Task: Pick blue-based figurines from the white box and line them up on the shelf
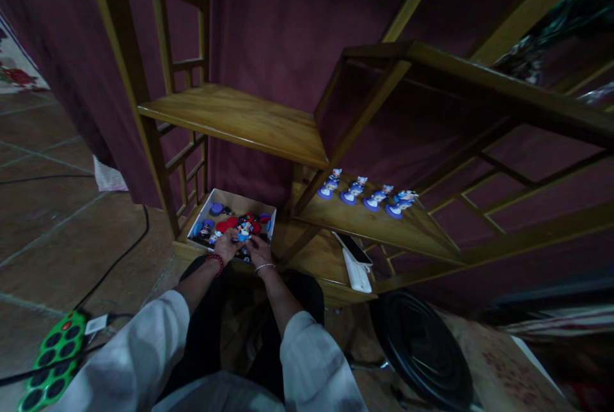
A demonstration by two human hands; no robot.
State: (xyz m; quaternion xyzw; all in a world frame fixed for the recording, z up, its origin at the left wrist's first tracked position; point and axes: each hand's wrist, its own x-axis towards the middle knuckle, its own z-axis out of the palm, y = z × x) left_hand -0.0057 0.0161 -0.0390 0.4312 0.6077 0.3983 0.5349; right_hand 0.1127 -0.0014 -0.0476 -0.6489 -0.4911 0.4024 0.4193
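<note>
Over the near edge of an open white cardboard box (204,212), my left hand (226,246) and my right hand (259,252) come together around a small figurine (244,230) with light blue clothing. Fingers of both hands are closed at its lower part, one hand on each side. Inside the box lie more small figurines (206,228), red pieces (227,224) and a round purple base (216,208). A red bead bracelet circles my left wrist, and a pale one my right. Finer details of the figurine are too small to make out.
Several figurines on purple bases (352,190) stand in a row on the wooden shelf (384,223) at right. Below them rest a phone (355,249) and a white object (358,274). A black round stool (422,351) and green power strip (52,361) flank me.
</note>
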